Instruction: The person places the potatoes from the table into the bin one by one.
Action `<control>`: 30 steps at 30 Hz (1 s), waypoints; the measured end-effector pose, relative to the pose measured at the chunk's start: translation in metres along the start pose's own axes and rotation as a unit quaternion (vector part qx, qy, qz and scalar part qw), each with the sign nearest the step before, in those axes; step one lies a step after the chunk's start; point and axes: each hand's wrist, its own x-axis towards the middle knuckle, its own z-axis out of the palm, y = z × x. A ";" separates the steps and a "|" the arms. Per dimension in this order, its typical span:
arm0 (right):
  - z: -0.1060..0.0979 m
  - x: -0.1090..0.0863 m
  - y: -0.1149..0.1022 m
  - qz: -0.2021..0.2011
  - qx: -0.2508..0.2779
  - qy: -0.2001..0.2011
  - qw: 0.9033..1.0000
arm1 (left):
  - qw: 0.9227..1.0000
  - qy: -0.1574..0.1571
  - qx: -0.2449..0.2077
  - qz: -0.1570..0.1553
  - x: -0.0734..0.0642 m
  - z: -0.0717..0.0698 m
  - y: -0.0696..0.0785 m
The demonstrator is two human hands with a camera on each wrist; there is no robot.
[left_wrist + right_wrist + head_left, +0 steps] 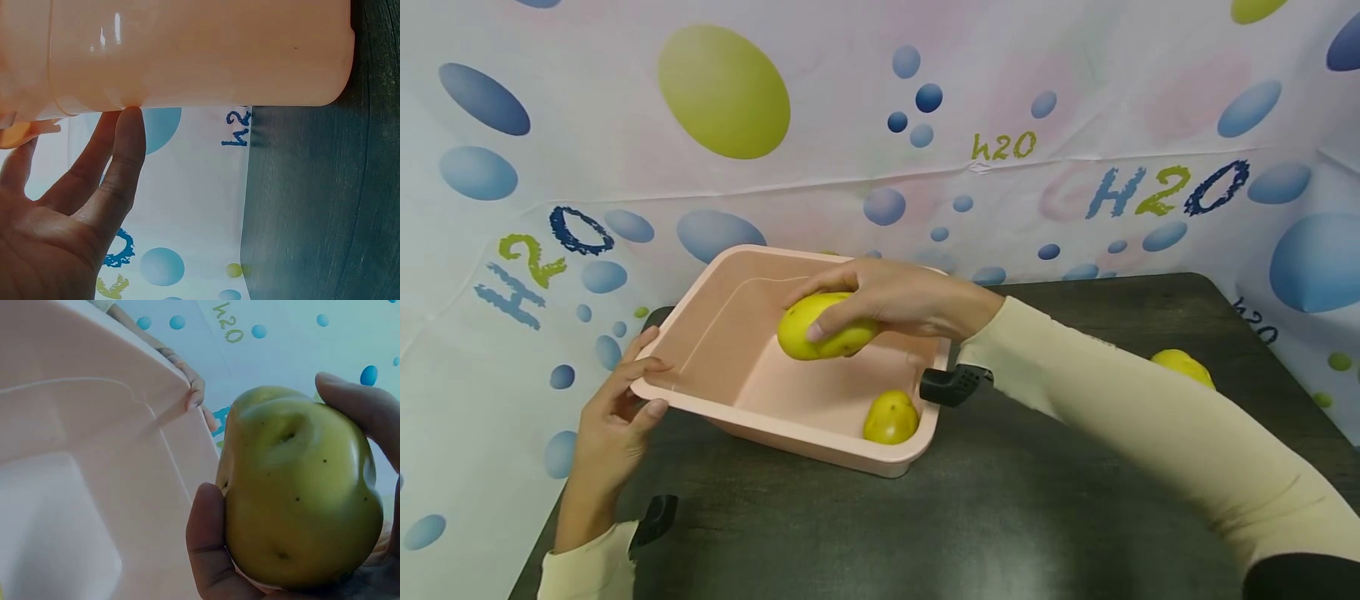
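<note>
A pale pink plastic basin (820, 433) stands on the dark table. At its left corner my left hand (615, 417) grips the rim, fingers on the outer side and thumb at the front; in the left wrist view, fingertips (130, 119) touch the outer wall. Over the basin's inside, my right hand (887, 296) holds a lumpy yellow potato (820, 327), thumb on the near side. Dimples and small dark specks show on this potato (300, 487) in the right wrist view. Another yellow potato (891, 418) lies inside the basin at the near right corner.
A third yellow piece (1182, 365) is on the table at the right, partly hidden behind my right sleeve (1120, 425). Behind the table (985, 517) hangs a white sheet (835, 100) with printed bubbles and lettering. Black wrist cameras (955, 385) sit at both cuffs.
</note>
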 end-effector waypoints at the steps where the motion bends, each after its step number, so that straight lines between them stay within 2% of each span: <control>1: 0.001 0.003 0.000 0.002 0.002 0.001 1.000 | 1.000 0.001 0.000 0.000 0.000 0.000 0.000; 11: 0.004 0.030 0.002 0.021 0.008 0.027 0.999 | 1.000 -0.004 -0.016 0.005 0.002 0.000 0.001; 20: 0.009 0.055 0.002 0.034 0.008 0.036 0.999 | 0.999 -0.012 -0.040 0.015 0.002 -0.001 0.000; 30: 0.017 0.083 0.010 0.056 -0.012 0.039 0.998 | 0.999 -0.014 -0.039 0.012 0.002 -0.001 -0.001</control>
